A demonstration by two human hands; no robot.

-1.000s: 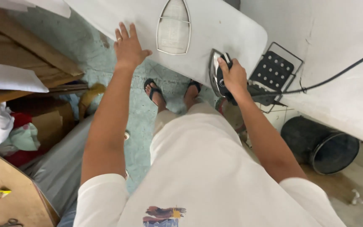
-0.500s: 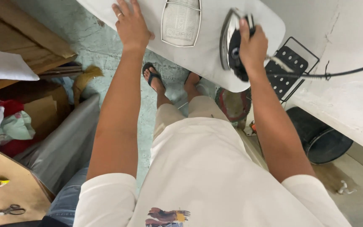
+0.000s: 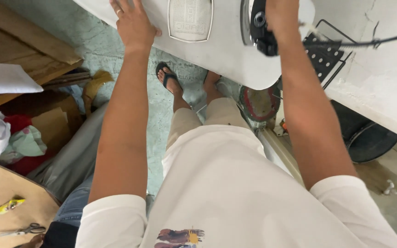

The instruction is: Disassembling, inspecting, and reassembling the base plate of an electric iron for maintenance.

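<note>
Hands are both up at the top of the view, on the white ironing board (image 3: 226, 59). Left hand (image 3: 134, 23) lies flat with fingers spread, palm pressed on the board's cloth, its fingertips cut off by the top edge. Right hand (image 3: 283, 16) is wrapped around the handle of the iron (image 3: 258, 25), gripping it from above; the fingers themselves are mostly out of view, so how tight the grip is cannot be told. Iron sits on the board near its rounded end, dark body and silvery edge showing, with a black cord (image 3: 368, 42) running off to the right.

Between the two hands, just right of the left one, lies a pale mesh iron rest (image 3: 190, 19), shield-shaped with a metal rim, flat on the board. Behind the board's rounded end a black perforated metal rack (image 3: 325, 54) sticks out beside the white wall.

Below the board, two feet in dark flip-flops (image 3: 167, 76) stand on the greenish floor. On the left, flattened brown cardboard (image 3: 28, 50) is stacked, with a white sheet (image 3: 5, 79) lying over its edge and a heap of red and pale green clothes (image 3: 21, 144) beneath. At bottom left a round wooden tabletop (image 3: 10, 220) carries a small yellow wrapper (image 3: 8, 205) and a pair of scissors (image 3: 21, 229). A dark round bin (image 3: 373, 138) sits at right, under the wall ledge.
</note>
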